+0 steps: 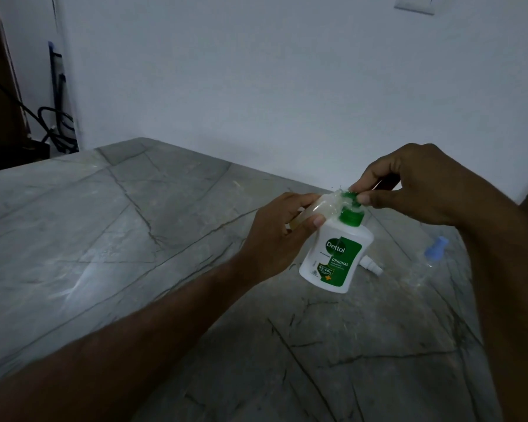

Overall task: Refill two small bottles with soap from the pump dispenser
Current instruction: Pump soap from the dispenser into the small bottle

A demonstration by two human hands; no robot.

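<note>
dettol dispenser (336, 251) above grey marble table (134, 239)

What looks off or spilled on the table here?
No spill shows. Two oddities: a white spray cap lies on its side on the marble table, off its bottle, behind the Dettol dispenser. The dispenser looks tilted while the right hand pinches its pump and the left hand holds a small clear bottle at the nozzle.
</note>
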